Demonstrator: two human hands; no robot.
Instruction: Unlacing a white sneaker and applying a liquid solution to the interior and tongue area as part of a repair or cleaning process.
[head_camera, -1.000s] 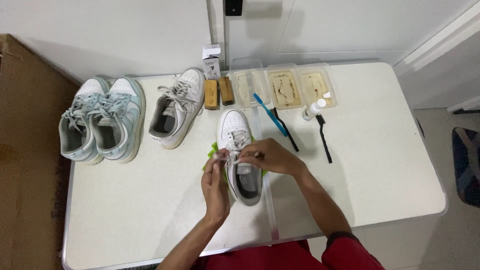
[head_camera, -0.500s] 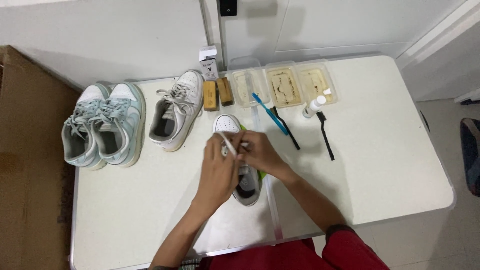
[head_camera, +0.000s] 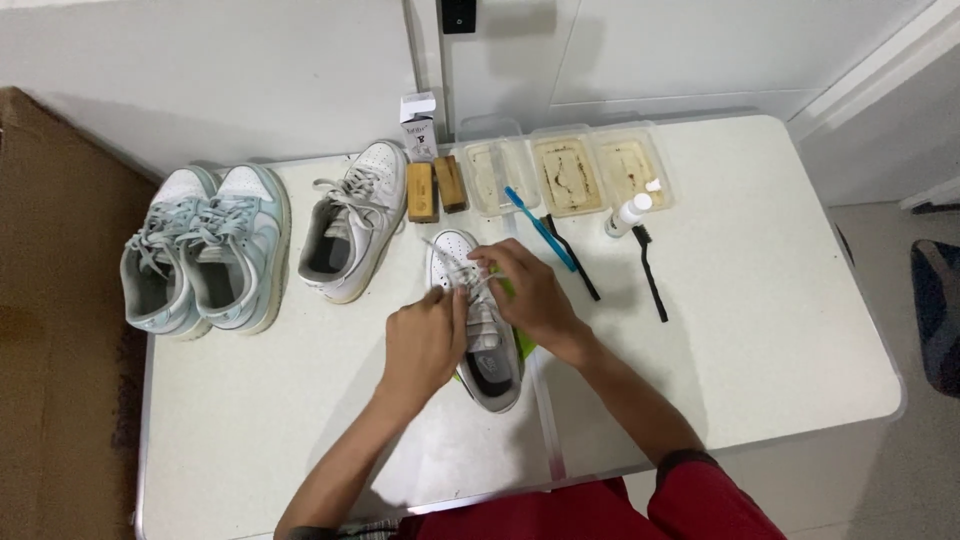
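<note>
A white sneaker (head_camera: 478, 330) lies toe-away on the white table (head_camera: 760, 330), over a bright green cloth (head_camera: 520, 335). My left hand (head_camera: 425, 343) rests on the shoe's left side with its fingers pinching the white lace (head_camera: 455, 262). My right hand (head_camera: 525, 290) covers the shoe's right side and grips the lace near the eyelets. The shoe's grey heel opening shows below both hands.
The matching white sneaker (head_camera: 350, 232) and a pale blue pair (head_camera: 200, 250) stand at the left. Two wooden brushes (head_camera: 435, 187), three clear trays (head_camera: 565, 172), a blue toothbrush (head_camera: 540, 228), black brushes (head_camera: 650, 275), a small white bottle (head_camera: 628, 213) and a small box (head_camera: 418, 122) line the back.
Both hands have stayed on the sneaker and shifted along its laces. The green cloth, seen at the shoe's left a second ago, now shows at its right.
</note>
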